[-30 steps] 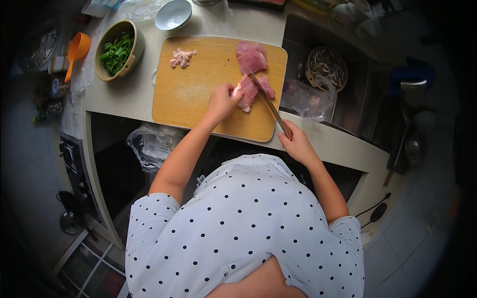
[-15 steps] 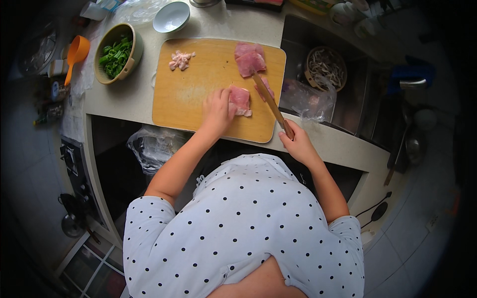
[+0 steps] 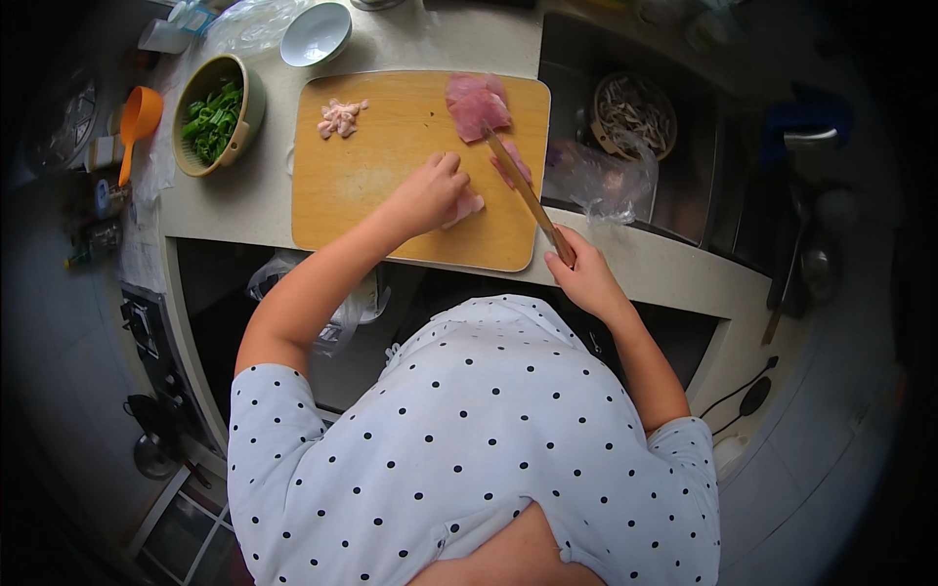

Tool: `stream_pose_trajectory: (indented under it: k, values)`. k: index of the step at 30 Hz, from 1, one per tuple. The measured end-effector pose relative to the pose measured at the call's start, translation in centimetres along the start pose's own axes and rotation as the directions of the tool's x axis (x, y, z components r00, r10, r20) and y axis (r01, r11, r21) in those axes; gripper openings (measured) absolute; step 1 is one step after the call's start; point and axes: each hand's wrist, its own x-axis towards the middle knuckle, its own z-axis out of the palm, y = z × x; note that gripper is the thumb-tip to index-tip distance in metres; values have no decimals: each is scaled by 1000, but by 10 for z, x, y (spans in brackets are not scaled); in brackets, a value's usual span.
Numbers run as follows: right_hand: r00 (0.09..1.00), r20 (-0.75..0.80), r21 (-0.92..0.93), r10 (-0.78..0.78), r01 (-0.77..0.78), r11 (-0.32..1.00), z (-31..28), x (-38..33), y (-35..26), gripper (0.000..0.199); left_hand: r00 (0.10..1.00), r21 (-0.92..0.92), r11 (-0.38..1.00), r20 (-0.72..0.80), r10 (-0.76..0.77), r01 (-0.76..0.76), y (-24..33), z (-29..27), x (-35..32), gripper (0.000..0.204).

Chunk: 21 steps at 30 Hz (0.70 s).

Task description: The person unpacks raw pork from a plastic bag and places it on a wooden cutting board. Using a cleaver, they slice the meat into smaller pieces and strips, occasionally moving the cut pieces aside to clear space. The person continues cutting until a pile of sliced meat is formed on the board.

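My left hand (image 3: 430, 195) is curled over a pale pink piece of raw meat (image 3: 468, 207) on the wooden cutting board (image 3: 391, 220); only the meat's lower right edge shows, the rest hidden under the fingers. With my right hand (image 3: 586, 277) I grip a knife (image 3: 532, 205) by its handle at the board's right edge. The knife slants up and left, its tip beside the larger raw meat pieces (image 3: 478, 104) at the far right of the board. A smaller meat slice (image 3: 512, 164) lies by the blade. Small pale meat bits (image 3: 340, 118) form a pile at the far left.
Left of the board stands a bowl (image 3: 180, 137) of cut greens, with an orange ladle (image 3: 141, 117) beyond it. A light blue bowl (image 3: 316, 34) sits behind. To the right, the sink (image 3: 689, 200) holds a basket of pale strips (image 3: 633, 112) and a clear plastic bag (image 3: 611, 188).
My left hand has moved up over the meat piece, now covering most of it. The right hand and knife hold nearly the same place. The whole view has shifted slightly.
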Motion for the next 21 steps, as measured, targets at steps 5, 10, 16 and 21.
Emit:
stream_pose_trajectory:
  k: [5, 10, 16, 21]
  values:
    - [1000, -14, 23, -26, 26, 999, 1, -2, 1, 43, 929, -140, 939, 245, -276, 316, -9, -5, -5, 23]
    - [999, -12, 0, -38, 38, 999, -1, -3, -1, 43, 976, -129, 976, 150, -157, 177, -1, -21, -25, 38]
    - [1000, 4, 52, -23, 23, 998, 1, 2, -3, 43, 970, -147, 963, -55, -238, 228, 8, 8, -35, 39]
    - [1000, 26, 47, -17, 15, 999, -1, 3, -6, 42, 840, -298, 870, -269, -472, 393, -4, 18, -37, 35]
